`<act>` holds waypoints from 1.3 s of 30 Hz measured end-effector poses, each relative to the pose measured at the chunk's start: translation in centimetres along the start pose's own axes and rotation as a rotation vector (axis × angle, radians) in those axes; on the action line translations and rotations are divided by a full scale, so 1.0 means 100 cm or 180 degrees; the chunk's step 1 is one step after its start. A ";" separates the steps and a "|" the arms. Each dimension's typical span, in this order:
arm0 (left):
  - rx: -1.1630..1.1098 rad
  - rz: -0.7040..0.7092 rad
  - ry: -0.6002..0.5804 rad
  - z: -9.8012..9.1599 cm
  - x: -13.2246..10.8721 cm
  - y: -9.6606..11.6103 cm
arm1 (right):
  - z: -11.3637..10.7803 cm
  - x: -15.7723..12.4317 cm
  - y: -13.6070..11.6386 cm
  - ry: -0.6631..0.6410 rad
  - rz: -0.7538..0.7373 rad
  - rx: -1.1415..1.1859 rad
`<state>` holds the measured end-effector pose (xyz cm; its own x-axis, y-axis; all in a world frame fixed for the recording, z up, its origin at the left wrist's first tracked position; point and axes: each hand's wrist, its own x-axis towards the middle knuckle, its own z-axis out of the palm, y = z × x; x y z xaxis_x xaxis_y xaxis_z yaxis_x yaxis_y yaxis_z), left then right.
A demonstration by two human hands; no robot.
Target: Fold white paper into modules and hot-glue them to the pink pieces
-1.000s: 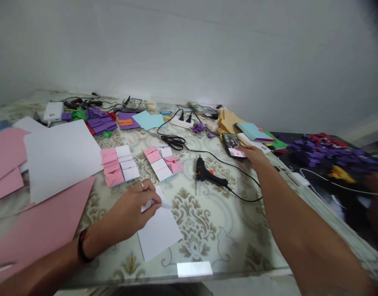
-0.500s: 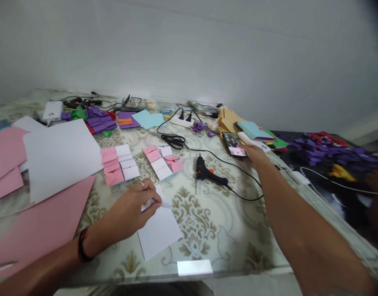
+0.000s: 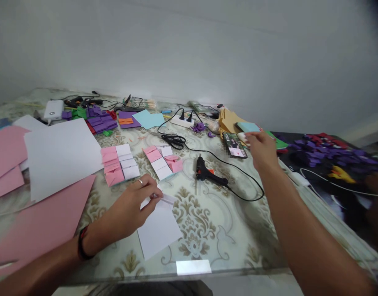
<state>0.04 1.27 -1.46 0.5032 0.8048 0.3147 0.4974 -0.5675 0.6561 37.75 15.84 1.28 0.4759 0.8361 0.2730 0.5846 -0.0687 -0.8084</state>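
Observation:
My left hand (image 3: 136, 205) pinches a narrow folded strip of white paper (image 3: 168, 200) between thumb and fingers. The strip sits over the far end of a white paper sheet (image 3: 160, 233) on the table. My right hand (image 3: 263, 151) reaches to the back right, its fingers bent together over a white rounded object (image 3: 242, 137), mostly covered; whether they grip it I cannot make out. Just left of that hand a phone (image 3: 235, 144) lies with its screen lit. Two pink-and-white folded paper pieces (image 3: 119, 164) (image 3: 162, 161) lie beyond my left hand.
A black glue gun (image 3: 209, 172) with its cord lies mid-table. White sheets (image 3: 62, 158) and pink sheets (image 3: 50, 222) cover the left side. Behind are scissors (image 3: 174, 141), a power strip (image 3: 183, 120) and purple folded papers (image 3: 101, 122). At far right, purple pieces (image 3: 327, 152) lie near another person's hand (image 3: 376, 185).
My right hand has left the phone and moved up and right over the white object. The phone stays on the table. My left hand has shifted slightly with its strip.

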 end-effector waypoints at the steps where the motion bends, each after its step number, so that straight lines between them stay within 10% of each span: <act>1: -0.0014 0.0033 0.0003 0.000 0.000 -0.001 | 0.002 -0.015 -0.010 -0.0299 -0.0160 0.0055; 7: -0.0037 0.0131 0.0055 0.002 0.000 -0.006 | 0.020 -0.134 -0.063 -0.2485 -0.1794 0.0356; 12: -0.0004 0.0011 0.0047 0.003 0.001 -0.010 | 0.038 -0.170 -0.056 -0.3330 -0.1882 0.0833; 39: -0.0213 -0.0220 0.0169 0.009 0.005 -0.015 | 0.058 -0.186 -0.036 -0.3199 -0.1698 0.0902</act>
<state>0.20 2.38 -2.94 0.4302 0.8508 0.3018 0.4804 -0.4988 0.7214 22.96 3.75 -3.90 -0.5925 0.7851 0.1802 0.3257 0.4381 -0.8379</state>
